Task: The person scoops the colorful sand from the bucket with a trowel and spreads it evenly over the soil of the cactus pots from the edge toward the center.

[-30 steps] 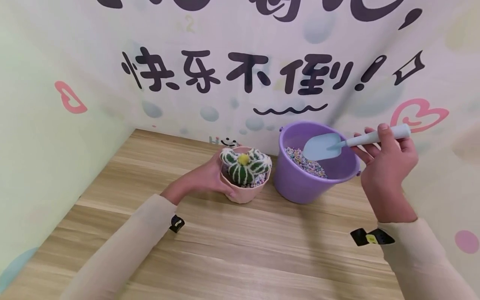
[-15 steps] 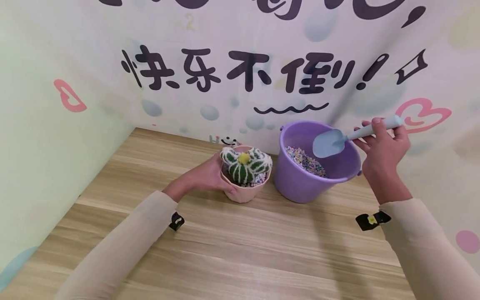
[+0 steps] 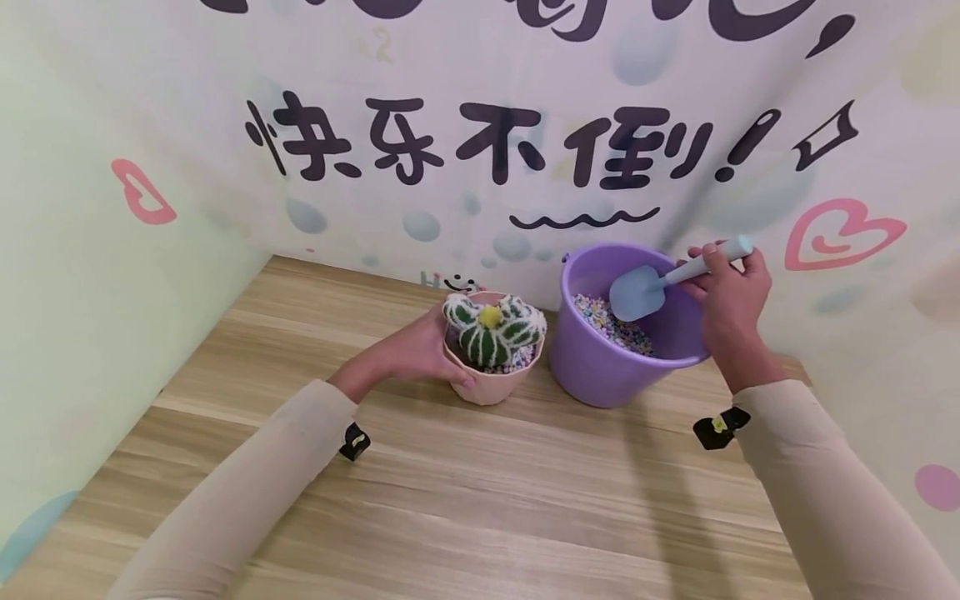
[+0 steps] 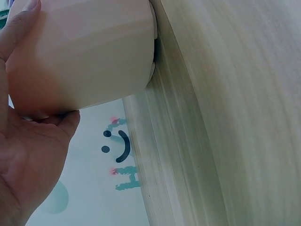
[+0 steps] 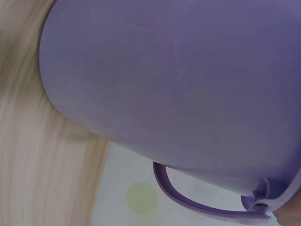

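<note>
My left hand grips the pink pot from its left side, thumb across the front. In the pot stand a green and white cactus with a yellow top and small pastel pellets. The left wrist view shows the hand around the pot. To the right, my right hand holds the handle of a light blue scoop, whose blade is inside the purple bucket, over pastel pellets. The bucket wall fills most of the right wrist view.
Pot and bucket stand side by side on the wooden table, near its back edge. Behind them hangs a printed backdrop with black lettering. A pale green wall borders the table on the left. The bucket's handle hangs at its side.
My right hand has moved left toward the bucket, and the scoop blade sits lower inside it. My left hand and the pot have stayed in place.
</note>
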Tool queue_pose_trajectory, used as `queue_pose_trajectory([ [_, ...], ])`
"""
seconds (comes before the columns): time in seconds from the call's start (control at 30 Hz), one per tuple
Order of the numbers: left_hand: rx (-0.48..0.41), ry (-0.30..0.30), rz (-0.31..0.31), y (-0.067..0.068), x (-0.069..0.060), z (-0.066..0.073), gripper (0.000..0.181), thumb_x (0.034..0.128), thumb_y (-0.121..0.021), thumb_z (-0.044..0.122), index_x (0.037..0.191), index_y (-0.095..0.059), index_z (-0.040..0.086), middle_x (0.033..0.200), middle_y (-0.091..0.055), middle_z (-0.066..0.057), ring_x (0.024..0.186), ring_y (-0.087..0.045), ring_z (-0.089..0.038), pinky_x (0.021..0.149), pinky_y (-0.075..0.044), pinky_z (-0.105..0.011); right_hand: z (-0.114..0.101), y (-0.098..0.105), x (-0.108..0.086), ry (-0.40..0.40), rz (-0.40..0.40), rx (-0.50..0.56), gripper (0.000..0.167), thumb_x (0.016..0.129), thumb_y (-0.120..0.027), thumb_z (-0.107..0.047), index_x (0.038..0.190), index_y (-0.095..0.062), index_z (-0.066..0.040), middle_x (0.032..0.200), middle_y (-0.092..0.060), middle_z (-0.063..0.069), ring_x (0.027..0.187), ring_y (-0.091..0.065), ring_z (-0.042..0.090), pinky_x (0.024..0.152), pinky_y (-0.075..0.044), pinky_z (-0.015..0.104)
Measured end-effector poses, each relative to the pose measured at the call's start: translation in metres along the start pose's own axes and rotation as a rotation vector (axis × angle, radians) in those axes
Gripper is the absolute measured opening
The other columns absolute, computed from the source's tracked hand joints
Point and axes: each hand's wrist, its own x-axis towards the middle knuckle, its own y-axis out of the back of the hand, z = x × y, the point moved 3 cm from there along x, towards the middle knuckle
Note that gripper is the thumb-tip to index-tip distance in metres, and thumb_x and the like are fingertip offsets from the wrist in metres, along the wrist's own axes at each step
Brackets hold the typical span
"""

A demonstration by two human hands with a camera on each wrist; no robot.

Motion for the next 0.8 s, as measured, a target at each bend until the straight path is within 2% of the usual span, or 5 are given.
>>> queue_pose_trajectory([
  [0.2,0.002,-0.008,0.002,0.0000,-0.0001,-0.0006,0.118,0.0616,-0.094,0.018,0.154,-0.021,0.026,0.150,-0.036,0.001,0.133,-0.042,-0.016,0.112,-0.035,-0.037,0.0043,-0.0022,0.0020,-0.025,-0.044,-0.042,0.022,0.092,-0.066,-0.019,0.108,-0.053,-0.011,0.096,-0.070,0.005,0.074,-0.072,0.018,0.066,-0.059,0.027],
  [0.33,0.008,-0.005,0.007,0.0006,-0.0010,-0.0015,0.116,0.0617,-0.094,0.018,0.153,-0.023,0.030,0.150,-0.036,0.002,0.132,-0.042,-0.016,0.111,-0.035,-0.037,0.0070,-0.0050,0.0035,-0.069,-0.133,-0.111,0.025,0.093,-0.065,-0.022,0.110,-0.049,-0.014,0.104,-0.069,0.004,0.074,-0.072,0.015,0.069,-0.059,0.027],
  [0.47,0.005,-0.008,0.006,0.0009,-0.0009,-0.0023,0.116,0.0621,-0.093,0.018,0.153,-0.022,0.029,0.150,-0.036,0.002,0.133,-0.042,-0.016,0.112,-0.035,-0.038,0.0081,-0.0066,0.0034,-0.094,-0.231,-0.164,0.026,0.093,-0.062,-0.026,0.112,-0.046,-0.017,0.115,-0.064,0.005,0.081,-0.072,0.013,0.074,-0.058,0.028],
  [0.63,-0.011,0.000,-0.001,0.0004,-0.0005,-0.0036,0.117,0.0626,-0.093,0.018,0.154,-0.021,0.029,0.149,-0.037,0.002,0.131,-0.044,-0.016,0.110,-0.038,-0.036,0.0084,-0.0066,0.0036,-0.078,-0.322,-0.177,0.024,0.095,-0.059,-0.024,0.112,-0.044,-0.016,0.109,-0.065,0.004,0.089,-0.070,0.015,0.078,-0.057,0.027],
  [0.8,-0.005,0.000,0.003,-0.0002,0.0000,-0.0046,0.117,0.0621,-0.093,0.018,0.154,-0.021,0.029,0.149,-0.037,0.003,0.132,-0.043,-0.015,0.110,-0.037,-0.035,0.0100,-0.0073,0.0033,-0.049,-0.368,-0.232,0.022,0.097,-0.056,-0.023,0.112,-0.042,-0.016,0.103,-0.066,0.002,0.093,-0.069,0.015,0.079,-0.057,0.024],
])
